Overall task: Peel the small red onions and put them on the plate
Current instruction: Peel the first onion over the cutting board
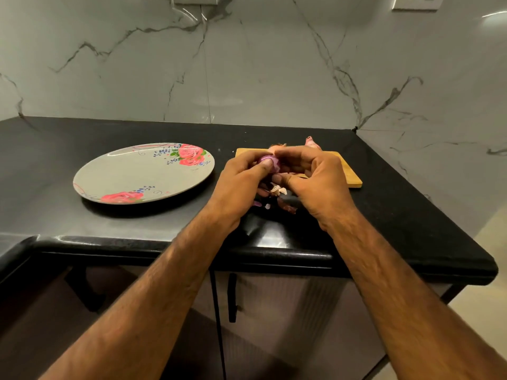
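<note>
A small red onion (270, 161), purple and shiny, is held between both hands above the near edge of a wooden cutting board (349, 174). My left hand (241, 182) grips it with thumb and fingers curled round it. My right hand (312, 176) pinches at its right side. Dry brown and purple peel scraps (279, 200) lie on the counter below the hands. A grey oval plate (131, 176) with pink roses sits to the left, with nothing on it. Another small onion (312, 142) shows behind the board, and part of one more (277, 146) peeks above my fingers.
The black stone counter (82, 220) has a rounded front edge and a corner at the right. A marble wall (247, 64) rises behind it. Cabinet doors with a black handle (232, 297) are below.
</note>
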